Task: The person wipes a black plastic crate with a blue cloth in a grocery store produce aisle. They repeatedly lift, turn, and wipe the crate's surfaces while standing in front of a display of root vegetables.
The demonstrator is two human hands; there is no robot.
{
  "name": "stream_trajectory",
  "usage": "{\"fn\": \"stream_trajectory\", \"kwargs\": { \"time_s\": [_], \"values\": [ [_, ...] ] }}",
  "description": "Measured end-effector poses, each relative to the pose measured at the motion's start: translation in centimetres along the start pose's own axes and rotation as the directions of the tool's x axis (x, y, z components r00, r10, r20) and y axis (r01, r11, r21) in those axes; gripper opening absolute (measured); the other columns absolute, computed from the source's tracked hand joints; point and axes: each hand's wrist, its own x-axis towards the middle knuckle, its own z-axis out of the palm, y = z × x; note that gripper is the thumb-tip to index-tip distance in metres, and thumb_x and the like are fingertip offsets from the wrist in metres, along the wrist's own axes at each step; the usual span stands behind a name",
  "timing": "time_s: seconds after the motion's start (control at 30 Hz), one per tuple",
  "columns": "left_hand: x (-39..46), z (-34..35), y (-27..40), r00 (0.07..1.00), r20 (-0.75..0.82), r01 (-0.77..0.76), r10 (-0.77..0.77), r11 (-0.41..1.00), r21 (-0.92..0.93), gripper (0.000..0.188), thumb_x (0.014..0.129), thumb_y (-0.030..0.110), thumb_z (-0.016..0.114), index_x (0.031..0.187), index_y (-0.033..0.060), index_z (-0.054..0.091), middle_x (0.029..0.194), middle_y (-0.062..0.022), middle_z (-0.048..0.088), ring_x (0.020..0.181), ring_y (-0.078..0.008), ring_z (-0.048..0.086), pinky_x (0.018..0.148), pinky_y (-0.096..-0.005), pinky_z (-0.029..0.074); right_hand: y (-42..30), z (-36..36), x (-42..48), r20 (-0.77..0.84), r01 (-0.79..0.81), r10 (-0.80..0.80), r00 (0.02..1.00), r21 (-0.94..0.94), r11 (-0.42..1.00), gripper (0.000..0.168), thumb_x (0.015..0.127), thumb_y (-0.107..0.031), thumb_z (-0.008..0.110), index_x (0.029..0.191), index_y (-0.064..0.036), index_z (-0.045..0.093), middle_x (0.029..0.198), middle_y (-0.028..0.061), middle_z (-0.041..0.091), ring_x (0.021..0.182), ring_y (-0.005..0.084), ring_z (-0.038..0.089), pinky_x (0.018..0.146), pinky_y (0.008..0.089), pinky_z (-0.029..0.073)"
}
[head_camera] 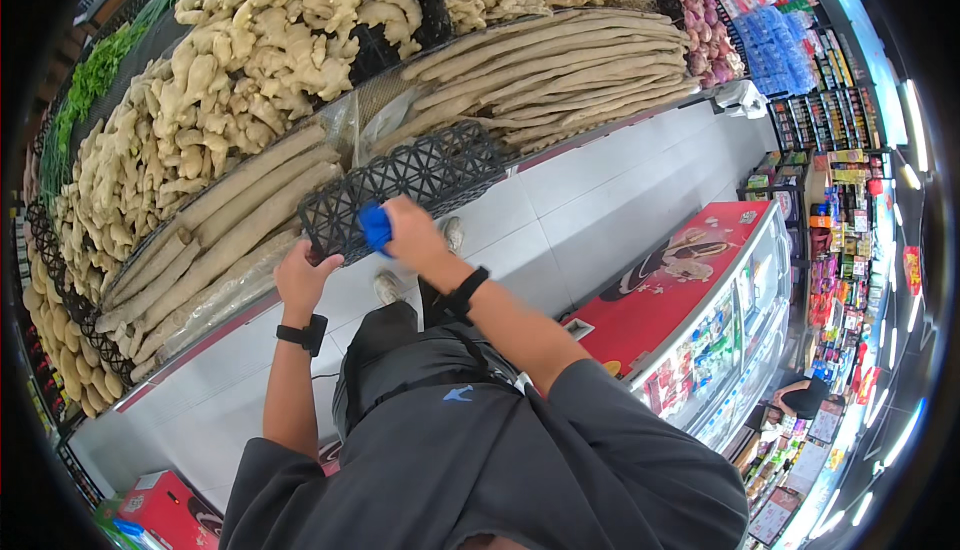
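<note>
A black plastic lattice crate (420, 167) sits tilted at the front edge of the produce stand. My left hand (302, 280) grips its near left corner, thumb over the rim. In my right hand (416, 238) is a bunched blue cloth (375, 229), held against the crate's near side; the hand is slightly blurred. To the left of the crate lie thick yam roots (247, 212), some in clear plastic wrap. Long thin yam roots (555, 77) are stacked to its right. Piled ginger (247, 62) rises behind.
Potatoes (64, 332) lie at the far left, shallots (701, 21) at the far right. Plastic bags (741, 98) hang on the stand's edge. Behind me stands a red freezer (675, 265) with glass lids. Another person (802, 398) is farther off by the shelves.
</note>
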Motion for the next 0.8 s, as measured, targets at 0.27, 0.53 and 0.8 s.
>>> {"fn": "stream_trajectory", "kwargs": {
  "time_s": [0.27, 0.53, 0.8],
  "values": [
    [0.0, 0.3, 0.1, 0.996, -0.041, -0.074, 0.074, 0.997, -0.017, 0.049, 0.068, 0.037, 0.088, 0.081, 0.0027, 0.056, 0.067, -0.0098, 0.063, 0.060, -0.0288, 0.058, 0.058, -0.0381, 0.046, 13.7, -13.8, 2.2, -0.448, -0.286, 0.216, 0.867, -0.094, 0.954, 0.029, 0.067, -0.010, 0.075, 0.091, -0.001, 0.061, 0.087, 0.0220, 0.065, 0.086, 0.0436, 0.063, 0.077, 0.0468, 0.052],
    [-0.1, 0.5, -0.5, 0.998, -0.024, -0.048, 0.050, 0.996, 0.073, 0.051, 0.065, 0.044, 0.087, 0.090, 0.0058, 0.065, 0.073, -0.0064, 0.068, 0.069, -0.0271, 0.065, 0.067, -0.0389, 0.046, 0.3, 2.4, 1.2, -0.029, 0.042, -0.042, 0.999, -0.019, 0.999, 0.035, 0.066, -0.010, 0.077, 0.095, -0.004, 0.058, 0.095, 0.0211, 0.064, 0.087, 0.0422, 0.064, 0.078, 0.0480, 0.054],
    [0.0, 0.8, -1.4, 0.999, -0.020, -0.040, 0.040, 0.999, 0.006, 0.050, 0.065, 0.046, 0.086, 0.090, 0.0068, 0.065, 0.073, -0.0057, 0.067, 0.069, -0.0278, 0.064, 0.068, -0.0408, 0.043, 8.1, -6.2, 3.4, -0.180, -0.196, 0.147, 0.973, -0.296, 0.935, 0.023, 0.070, -0.011, 0.075, 0.088, -0.004, 0.063, 0.088, 0.0210, 0.065, 0.087, 0.0417, 0.065, 0.078, 0.0476, 0.053]
  ]
}}
